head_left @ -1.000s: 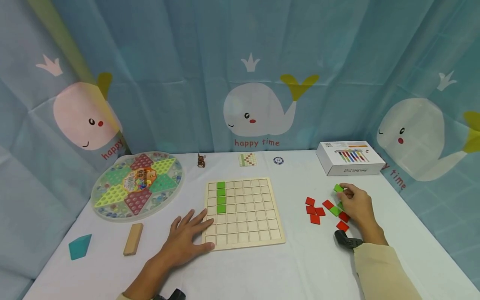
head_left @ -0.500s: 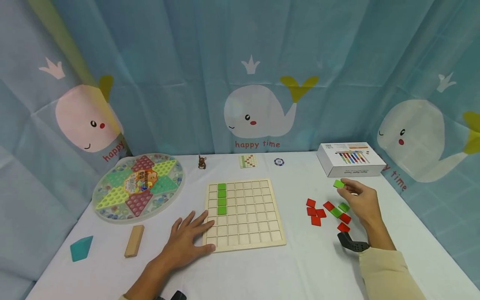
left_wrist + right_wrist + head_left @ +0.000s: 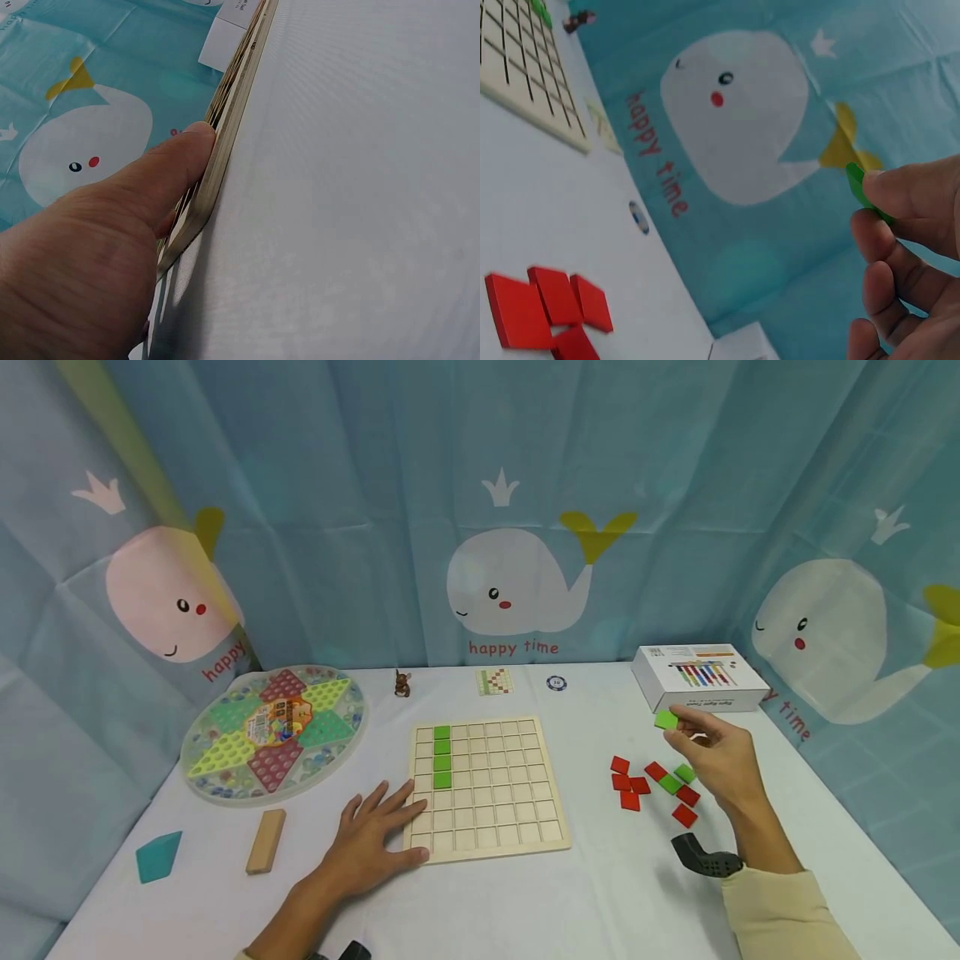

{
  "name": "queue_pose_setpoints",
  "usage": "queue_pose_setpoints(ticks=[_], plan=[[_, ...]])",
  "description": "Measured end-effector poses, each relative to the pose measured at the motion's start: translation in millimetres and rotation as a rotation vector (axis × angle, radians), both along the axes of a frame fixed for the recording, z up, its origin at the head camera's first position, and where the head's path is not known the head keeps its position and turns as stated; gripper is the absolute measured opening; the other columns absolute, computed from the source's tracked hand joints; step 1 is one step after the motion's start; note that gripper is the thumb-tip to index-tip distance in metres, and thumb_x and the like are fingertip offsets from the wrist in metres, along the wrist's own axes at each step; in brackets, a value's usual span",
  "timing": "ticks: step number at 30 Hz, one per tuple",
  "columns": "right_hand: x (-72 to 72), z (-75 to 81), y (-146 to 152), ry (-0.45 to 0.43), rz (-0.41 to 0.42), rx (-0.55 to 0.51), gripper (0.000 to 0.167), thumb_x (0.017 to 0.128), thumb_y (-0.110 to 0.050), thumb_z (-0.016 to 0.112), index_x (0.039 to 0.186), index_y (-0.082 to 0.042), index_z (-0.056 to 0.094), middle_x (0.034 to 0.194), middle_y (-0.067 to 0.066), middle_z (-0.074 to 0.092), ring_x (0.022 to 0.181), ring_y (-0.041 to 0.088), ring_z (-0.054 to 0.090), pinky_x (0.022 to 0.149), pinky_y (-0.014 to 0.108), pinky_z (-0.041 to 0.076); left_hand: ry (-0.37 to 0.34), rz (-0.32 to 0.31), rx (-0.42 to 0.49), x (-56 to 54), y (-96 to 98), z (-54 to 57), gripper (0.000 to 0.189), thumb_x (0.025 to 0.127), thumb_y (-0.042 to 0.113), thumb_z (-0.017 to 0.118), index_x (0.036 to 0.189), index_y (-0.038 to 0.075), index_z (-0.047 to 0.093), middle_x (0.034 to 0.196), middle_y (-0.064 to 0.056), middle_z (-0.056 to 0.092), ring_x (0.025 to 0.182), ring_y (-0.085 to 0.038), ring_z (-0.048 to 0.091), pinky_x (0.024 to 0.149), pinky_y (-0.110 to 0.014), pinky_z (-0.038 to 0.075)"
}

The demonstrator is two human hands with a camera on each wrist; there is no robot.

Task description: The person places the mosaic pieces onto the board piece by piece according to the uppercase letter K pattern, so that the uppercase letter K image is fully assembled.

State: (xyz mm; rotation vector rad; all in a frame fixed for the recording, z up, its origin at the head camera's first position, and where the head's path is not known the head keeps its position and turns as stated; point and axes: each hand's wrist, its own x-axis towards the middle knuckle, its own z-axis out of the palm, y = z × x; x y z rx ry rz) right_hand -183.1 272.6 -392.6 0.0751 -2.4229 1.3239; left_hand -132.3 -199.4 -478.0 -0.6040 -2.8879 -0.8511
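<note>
Between thumb and fingertips my right hand (image 3: 722,762) pinches a green square tile (image 3: 665,719), lifted above the table at the right. Below it lie loose red tiles (image 3: 630,800) and two green tiles (image 3: 671,784). My left hand (image 3: 367,839) rests with spread fingers on the left edge of the wooden grid board (image 3: 516,850). In the left wrist view the thumb (image 3: 176,161) lies along the board's rim. Several green tiles (image 3: 442,762) stand in a column in the board's second column of cells. The right wrist view shows the pinched tile edge-on.
A round Chinese checkers board (image 3: 347,760) lies at the left. Near it are a wooden block (image 3: 266,842) and a teal block (image 3: 158,857). Along the back stand a small brown figurine (image 3: 402,683), a pattern card (image 3: 495,682), a poker chip (image 3: 557,683) and a white box (image 3: 705,697).
My right hand has lifted the green tile up from among the loose tiles and brought it slightly left. The left hand stays on the board.
</note>
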Motion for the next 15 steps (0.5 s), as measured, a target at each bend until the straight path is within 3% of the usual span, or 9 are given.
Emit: queue_pose_setpoints(ticks=[3,7,15], plan=[[8.8,15.2,-13.5,0.063,0.057,0.018,0.039,0.093,-0.013,0.066,0.128,0.003,0.060,0.097,0.011,0.055,0.091,0.017,0.047,0.073,0.013,0.041,-0.002,0.000,0.005,0.3,0.2,0.5,0.071,0.078,0.059,0.070,0.136,0.020,0.059,0.152,-0.001,0.036,0.140,-0.040,0.020,0.106,-0.061,0.005],[12.1,23.0,-25.3,0.125,0.114,0.034,0.036,0.091,-0.007,0.067,0.125,0.004,0.062,0.096,0.010,0.056,0.090,0.015,0.048,0.074,0.015,0.041,-0.004,0.003,0.009,0.6,0.4,1.2,0.071,0.078,0.059,0.071,0.135,0.020,0.059,0.152,-0.001,0.036,0.140,-0.040,0.020,0.106,-0.062,0.005],[15.6,30.6,-51.0,0.134,0.176,0.042,0.036,0.088,-0.005,0.070,0.123,0.001,0.064,0.099,0.010,0.061,0.092,0.019,0.049,0.078,0.022,0.039,-0.004,0.004,0.006,0.3,0.2,1.0,0.071,0.077,0.060,0.070,0.135,0.019,0.060,0.152,-0.002,0.036,0.140,-0.040,0.020,0.106,-0.062,0.005]])
